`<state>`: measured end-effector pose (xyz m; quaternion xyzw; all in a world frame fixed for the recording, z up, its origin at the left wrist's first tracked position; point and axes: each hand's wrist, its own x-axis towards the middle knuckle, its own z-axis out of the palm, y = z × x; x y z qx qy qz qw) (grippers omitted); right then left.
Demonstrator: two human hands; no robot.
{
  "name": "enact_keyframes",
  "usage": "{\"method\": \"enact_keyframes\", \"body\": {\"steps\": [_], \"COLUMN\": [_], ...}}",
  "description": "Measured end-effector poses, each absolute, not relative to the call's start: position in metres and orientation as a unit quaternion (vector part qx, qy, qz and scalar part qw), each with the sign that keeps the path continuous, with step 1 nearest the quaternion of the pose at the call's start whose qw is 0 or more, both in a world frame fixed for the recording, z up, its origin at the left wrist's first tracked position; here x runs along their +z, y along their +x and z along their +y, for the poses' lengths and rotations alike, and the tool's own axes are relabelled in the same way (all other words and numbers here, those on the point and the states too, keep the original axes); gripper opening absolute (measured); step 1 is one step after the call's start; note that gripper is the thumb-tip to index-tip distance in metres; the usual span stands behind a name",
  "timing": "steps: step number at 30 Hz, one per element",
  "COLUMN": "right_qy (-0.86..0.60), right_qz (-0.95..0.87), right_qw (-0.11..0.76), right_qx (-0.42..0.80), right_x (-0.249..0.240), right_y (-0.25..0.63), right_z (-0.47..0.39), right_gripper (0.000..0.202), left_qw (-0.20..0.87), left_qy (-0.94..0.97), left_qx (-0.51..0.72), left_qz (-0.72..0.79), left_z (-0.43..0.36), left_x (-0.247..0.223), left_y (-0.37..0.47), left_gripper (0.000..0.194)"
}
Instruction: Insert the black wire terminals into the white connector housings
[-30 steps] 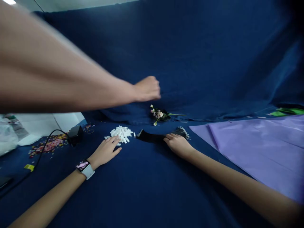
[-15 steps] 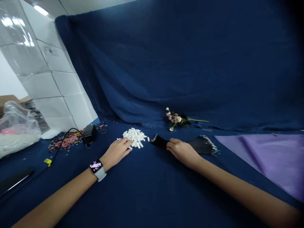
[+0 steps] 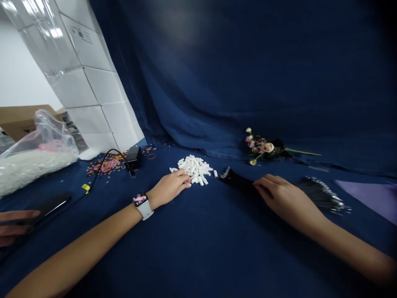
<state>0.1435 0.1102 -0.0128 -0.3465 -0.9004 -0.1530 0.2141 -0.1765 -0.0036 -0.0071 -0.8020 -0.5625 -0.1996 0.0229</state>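
My left hand [image 3: 169, 188], with a watch [image 3: 141, 199] on its wrist, rests at the near left edge of a pile of small white cylinders [image 3: 195, 165]. Its fingers are closed, and a white piece shows at the fingertips. My right hand [image 3: 283, 198] lies over a bundle of thin black strands [image 3: 238, 180] with silvery tips, thumb and fingers pinched on it. The bundle's middle is hidden by this hand; its fanned end [image 3: 325, 194] shows beyond. One loose white cylinder [image 3: 215, 174] lies between the pile and the bundle's left end.
Artificial flowers [image 3: 263, 147] lie behind the bundle, purple sheets [image 3: 372, 196] at right. Leftward are a black adapter [image 3: 134, 158] with cable, colourful bits [image 3: 108, 164], a clear bag [image 3: 40, 161] and a dark phone-like device [image 3: 51, 209]. Another person's hand [image 3: 15, 225] is beside the device.
The view has swung left, so things sit further right. My right hand has slid a little right along the bundle. Another person's hand has appeared at the left edge.
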Motion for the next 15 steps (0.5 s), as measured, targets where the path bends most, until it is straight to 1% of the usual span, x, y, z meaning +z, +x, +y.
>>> {"method": "enact_keyframes", "body": {"steps": [4,8,12,15], "right_qy": [-0.376,-0.396,-0.381,-0.362], "right_qz": [-0.891,-0.885,-0.891,-0.888], "right_qw": [0.196,0.177,0.183,0.214], "right_qx": [-0.161,-0.168,-0.166,-0.184], "right_x": [-0.007,-0.002,0.004,0.012], "right_y": [0.147,0.148,0.148,0.150], "right_z": [0.108,0.105,0.105,0.107], "right_gripper": [0.017,0.018,0.015,0.016], "left_qw": [0.028,0.007,-0.047,-0.114], "left_qy": [-0.805,-0.807,-0.793,-0.768], "left_qx": [-0.199,-0.210,-0.263,-0.325], "left_qz": [-0.558,-0.552,-0.547,-0.540], "left_z": [-0.006,-0.007,-0.010,-0.014], "left_x": [-0.006,-0.004,0.003,0.011], "left_y": [-0.175,-0.173,-0.165,-0.155], "left_gripper": [0.016,0.018,0.023,0.020]}}
